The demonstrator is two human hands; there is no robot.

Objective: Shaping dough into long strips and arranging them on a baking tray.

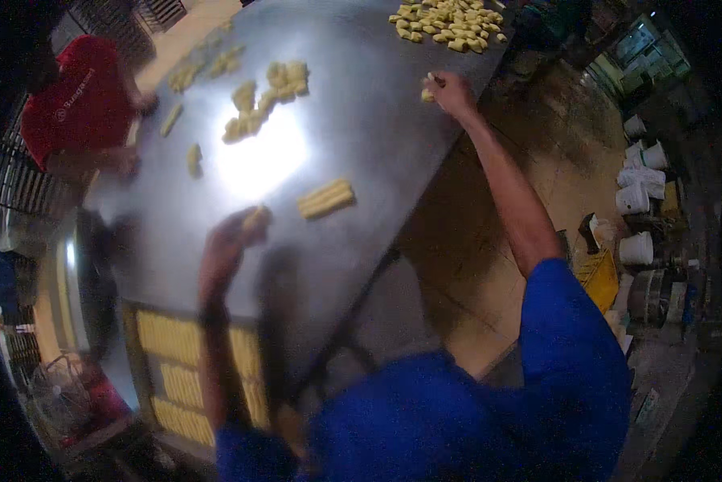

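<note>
My right hand (452,94) reaches out over the right edge of the metal table (361,104), its fingers closed on a small pale-yellow dough piece (427,95). Beyond it lies a heaped pile of short dough pieces (457,24). My left hand (236,233) is low over the near left part of the table; a yellowish patch shows at its fingertips, but motion blurs them. To its right a few dough sticks (326,199) lie side by side. Below my left forearm, a tray (132,331) holds rows of dough sticks (182,384).
Further dough clumps (252,112) and a single dough piece (194,160) are spread over the table's left half. A person in a red shirt (83,104) stands at the left side. White buckets (636,248) and a yellow crate (600,279) line the floor at right.
</note>
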